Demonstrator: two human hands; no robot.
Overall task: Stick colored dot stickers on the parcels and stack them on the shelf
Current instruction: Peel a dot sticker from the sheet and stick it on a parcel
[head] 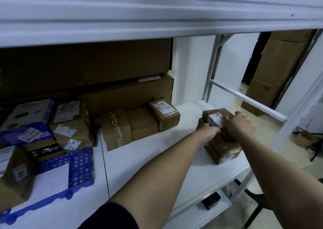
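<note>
Cardboard parcel [217, 118], boxy and taped, tops a small stack at the white shelf's [157, 159] right end; left hand [210, 132] grips its side, right hand [239, 124] presses flat on top.

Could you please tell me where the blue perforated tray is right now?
The blue perforated tray lies on the white shelf at lower left, just before the stacked labelled boxes.

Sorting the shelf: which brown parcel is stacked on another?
The labelled parcel at the shelf's right end, under both hands; it sits atop a taped parcel.
</note>
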